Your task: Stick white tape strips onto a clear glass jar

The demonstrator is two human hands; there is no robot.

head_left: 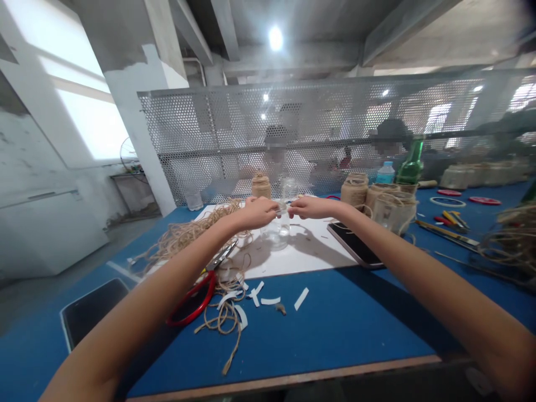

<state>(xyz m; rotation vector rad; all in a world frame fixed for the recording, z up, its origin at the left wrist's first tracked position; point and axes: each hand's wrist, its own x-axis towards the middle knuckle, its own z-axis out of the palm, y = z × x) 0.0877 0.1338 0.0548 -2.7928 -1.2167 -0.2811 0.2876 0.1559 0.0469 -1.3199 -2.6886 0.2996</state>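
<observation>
Both my arms reach forward over a blue table [343,329]. My left hand [259,211] and my right hand [307,207] are closed, pinching at the rim of a clear glass jar [277,230] that stands upright on a white sheet [305,254]. What is pinched between the fingers is too small to make out. Red-handled scissors [196,293] lie under my left forearm. A tangle of jute twine [188,231] is heaped at the left of the sheet.
White paper strips [268,296] and twine scraps lie near the table's front. A phone [355,243] lies to the right of the sheet, a dark tablet [90,312] at front left. Twine-wrapped jars [377,201], a green bottle [411,164] and tools stand right. People sit behind a perforated screen [318,134].
</observation>
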